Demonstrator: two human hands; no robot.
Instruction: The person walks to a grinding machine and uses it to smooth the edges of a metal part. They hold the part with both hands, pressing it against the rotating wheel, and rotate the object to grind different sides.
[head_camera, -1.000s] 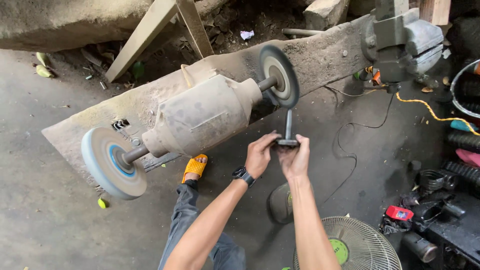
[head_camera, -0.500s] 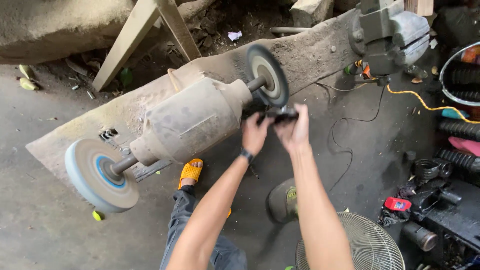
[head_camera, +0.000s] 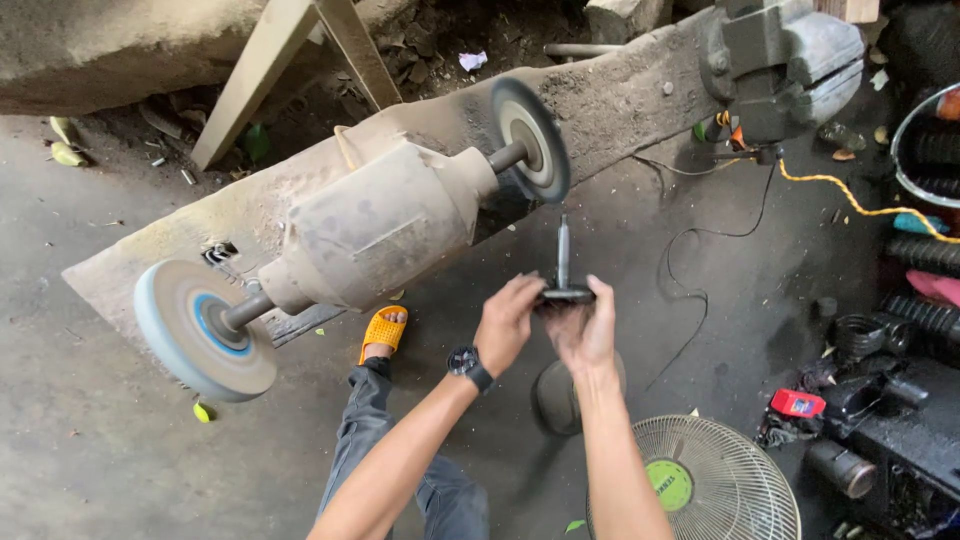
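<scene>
Both gripping a dark T-shaped metal part (head_camera: 562, 280) mid-frame, left hand (head_camera: 508, 322) and right hand (head_camera: 584, 330) closed on its crossbar; below the grinding wheel (head_camera: 532, 140), possibly spinning

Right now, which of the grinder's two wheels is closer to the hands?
The dark wheel at the upper right end of the shaft, just above the metal part both hands hold. The blue-faced wheel sits at the far lower-left end.

Dusty plank (head_camera: 620, 100) carries grinder (head_camera: 380, 225) and vise (head_camera: 780, 60). Concrete floor (head_camera: 90, 470) holds fan (head_camera: 700, 480), yellow cable (head_camera: 850, 200), black hoses (head_camera: 920, 310).
</scene>
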